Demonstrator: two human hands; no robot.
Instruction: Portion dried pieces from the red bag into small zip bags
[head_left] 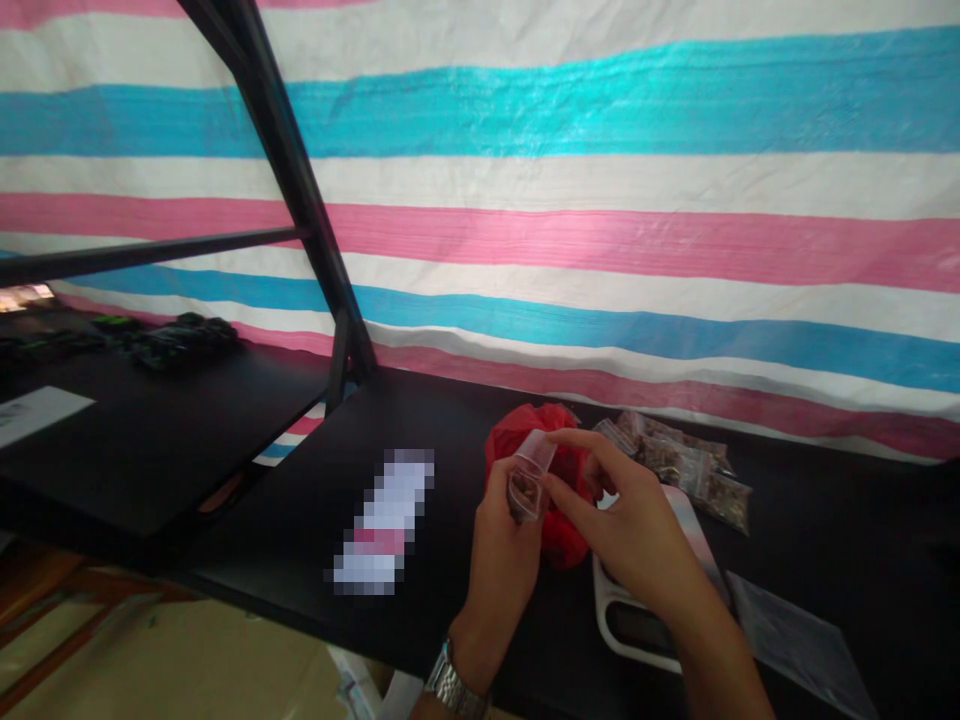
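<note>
Between my two hands is a small clear plastic bag point(527, 485) with some brownish bits in its lower part. My left hand point(504, 535) grips its left side, fingers closed on the plastic. With thumb and forefinger, my right hand point(611, 490) pinches the bag's right edge near the top. Just behind the hands lies a crumpled red plastic bag point(517, 428), partly covered by them. A white kitchen scale point(611, 620) sits under my right hand and forearm, which hide much of it.
Several filled clear bags point(686, 465) lie in a heap at the back right. A flat clear plastic sheet or bag point(799, 635) rests at the right. To the left is a blurred-out paper point(386, 525). A black metal frame point(300, 200) rises before a striped tarp point(600, 240).
</note>
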